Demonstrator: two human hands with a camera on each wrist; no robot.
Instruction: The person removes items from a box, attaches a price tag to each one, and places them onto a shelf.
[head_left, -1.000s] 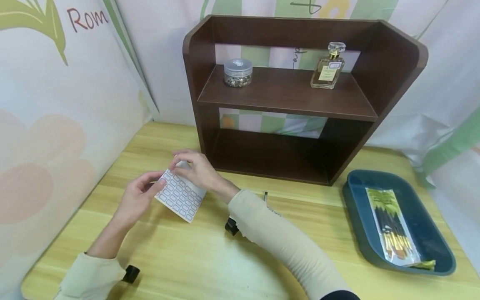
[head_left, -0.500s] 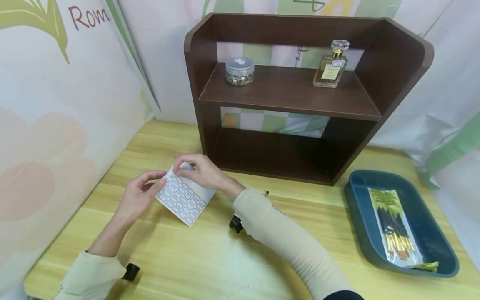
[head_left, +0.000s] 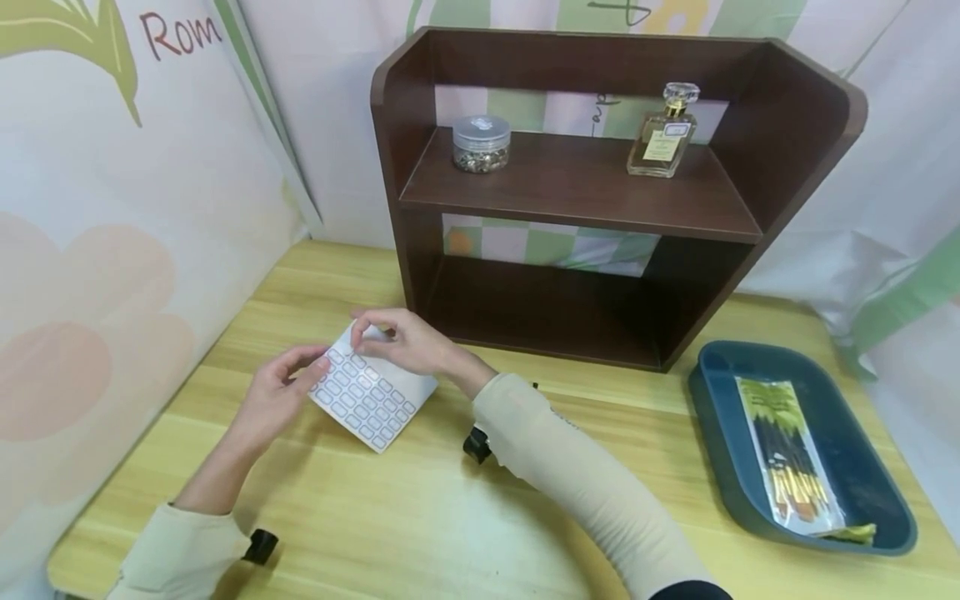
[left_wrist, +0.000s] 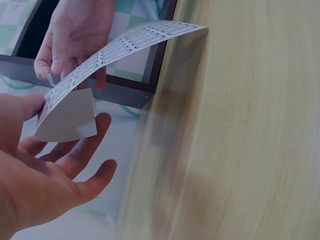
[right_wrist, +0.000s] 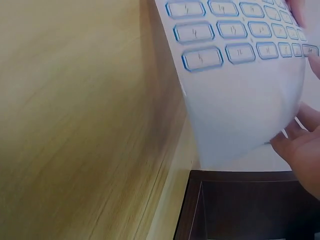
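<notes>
My left hand [head_left: 273,392] pinches the left edge of a white sticker sheet [head_left: 362,398], thumb on top and other fingers beneath. Rows of blue-framed labels with small numbers cover most of it, and one end strip is blank. The sheet bows upward above the table in the left wrist view [left_wrist: 120,47]. Over its far corner, my right hand [head_left: 408,343] has thumb and index finger together. A small label [right_wrist: 310,50] is between those fingertips at the sheet's edge in the right wrist view. The same label [left_wrist: 50,78] shows as a thin curled piece in the left wrist view.
A dark brown two-tier shelf [head_left: 577,218] stands behind, bearing a lidded clear jar [head_left: 481,144] and a perfume bottle [head_left: 663,133] with a small label. On the right, a blue tray [head_left: 810,371] holds a pack of paintbrushes [head_left: 789,454]. The wooden table [head_left: 420,525] extends in front.
My right hand has shifted slightly right and toward me, its fingertips leaving the sheet's far corner. More of the blank strip now shows. The left hand keeps its hold, almost unmoved.
</notes>
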